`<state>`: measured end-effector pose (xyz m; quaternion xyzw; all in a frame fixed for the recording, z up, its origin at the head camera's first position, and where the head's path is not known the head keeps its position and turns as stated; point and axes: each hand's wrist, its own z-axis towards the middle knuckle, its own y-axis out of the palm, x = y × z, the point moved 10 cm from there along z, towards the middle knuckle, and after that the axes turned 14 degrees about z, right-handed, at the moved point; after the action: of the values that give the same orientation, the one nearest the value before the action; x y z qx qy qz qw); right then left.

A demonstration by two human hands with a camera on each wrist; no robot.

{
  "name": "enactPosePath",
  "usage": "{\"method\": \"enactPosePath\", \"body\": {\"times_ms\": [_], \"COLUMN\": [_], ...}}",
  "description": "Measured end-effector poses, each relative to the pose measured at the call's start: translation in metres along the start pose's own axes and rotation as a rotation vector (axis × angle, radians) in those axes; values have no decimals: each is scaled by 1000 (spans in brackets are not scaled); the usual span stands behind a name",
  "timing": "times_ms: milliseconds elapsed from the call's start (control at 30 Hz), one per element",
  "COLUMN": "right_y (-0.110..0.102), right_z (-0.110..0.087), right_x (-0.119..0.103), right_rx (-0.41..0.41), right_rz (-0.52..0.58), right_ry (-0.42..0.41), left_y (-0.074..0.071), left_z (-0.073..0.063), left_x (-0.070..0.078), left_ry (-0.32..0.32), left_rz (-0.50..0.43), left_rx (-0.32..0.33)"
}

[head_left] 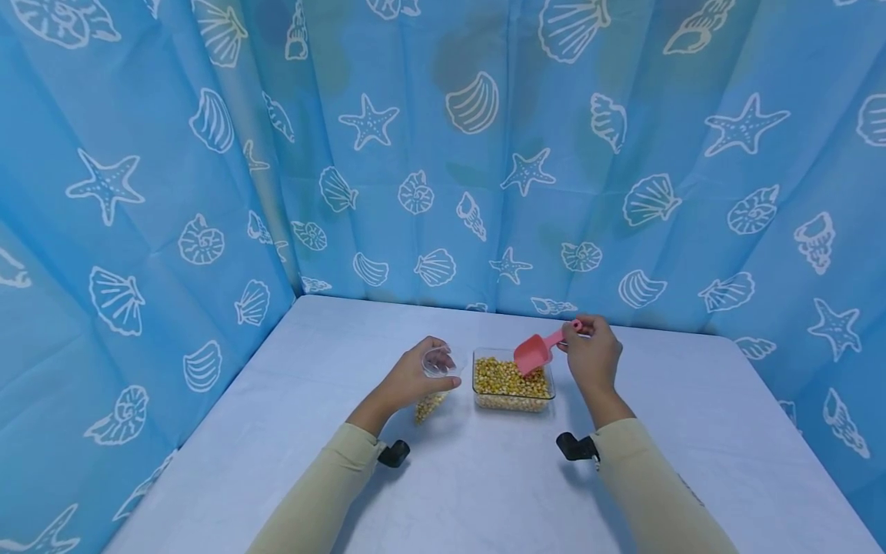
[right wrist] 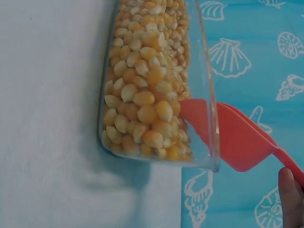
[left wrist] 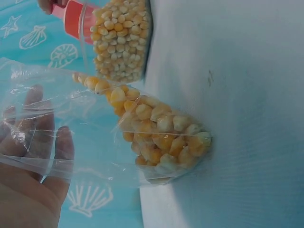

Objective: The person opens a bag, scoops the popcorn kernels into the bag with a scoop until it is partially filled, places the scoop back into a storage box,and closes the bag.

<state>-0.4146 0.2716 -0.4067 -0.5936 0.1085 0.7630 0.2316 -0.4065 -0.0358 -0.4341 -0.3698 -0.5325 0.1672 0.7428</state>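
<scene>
Currently, your right hand pinches the handle end of a pinkish-red plastic scoop, thumb and fingers closed on it. Scoop's long axis slants from your fingers down and leftward; its lip meets the yellow corn kernels in a clear, rectangular glass container. No load visible in the bowl.

Key relation: a clear plastic bag, some kernels in its pointed bottom, lies left of the container, opposite side from your scoop hand. Your left hand is the nearer to it: fingers and thumb curved wide apart round its mouth, which gapes as a ring. Bag hangs near the container, apart from it; whether its bottom touches the cloth, you can't tell.

Surface: white-covered table, bare stretches on both sides and toward you. Beyond, a blue curtain with white shells and starfish hangs at the back and left.
</scene>
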Motion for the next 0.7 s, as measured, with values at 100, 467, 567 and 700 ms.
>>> {"method": "enactPosePath", "body": {"times_ms": [100, 467, 567, 700], "right_y": [1, 2, 4, 8], "right_z": [-1, 2, 2, 1], "right_x": [3, 37, 46, 53], "right_rx": [4, 48, 45, 31], "right_rz": [4, 88, 117, 159], "right_ry": [12, 174, 237, 295], "left_y": [-1, 1, 1, 1], "left_z": [-1, -1, -1, 0], "left_x": [0, -3, -4, -4], "left_ry": [-3, -12, -13, -6], "left_rz": [-1, -4, -8, -7], "left_rx": [0, -10, -13, -14]}}
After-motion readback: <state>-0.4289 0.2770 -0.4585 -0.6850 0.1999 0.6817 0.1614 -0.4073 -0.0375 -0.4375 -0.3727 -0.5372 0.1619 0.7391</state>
